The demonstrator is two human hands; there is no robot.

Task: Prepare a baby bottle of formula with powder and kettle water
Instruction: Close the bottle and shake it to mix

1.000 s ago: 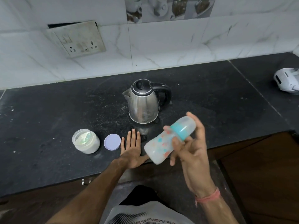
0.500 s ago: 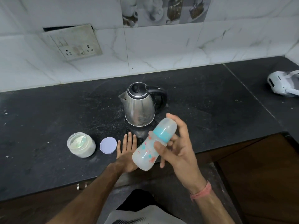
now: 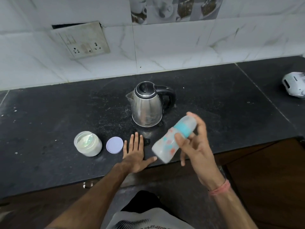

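Holding capped bottle tilted above counter edge

Listing left to right, on black speckled stone counter (image 3: 49,113), matte, dusted with pale powder: wall socket plate (image 3: 82,41), grimy, rectangular, hanging askew on white marbled tile. Round clear jar (image 3: 88,143), squat, lid off, filled with off-white powder. Just right of jar, flat lilac disc lid (image 3: 114,144), lying apart from jar. Left hand (image 3: 134,154) pressed flat on counter near front edge, fingers straight and together, thumb spread rightward, gripping nothing, little finger close beside lilac lid. Behind hand, steel kettle (image 3: 146,107), brushed and domed, black lid closed, black loop handle to right, spout to left, standing upright. Baby bottle (image 3: 171,141), translucent frosted plastic with orange and teal prints, teal collar, clear dome cap on, tilted with cap up-right and base down-left, somewhat motion-blurred, raised over counter's front edge, right of and nearer than kettle. Right hand (image 3: 196,146) wrapped about bottle's upper half: thumb across front just below teal collar, fingers curled behind cap and neck, base projecting free beyond palm toward left thumb. Pink thread band (image 3: 220,189) on right wrist. White plastic appliance (image 3: 294,84), rounded, cut by far right frame edge.
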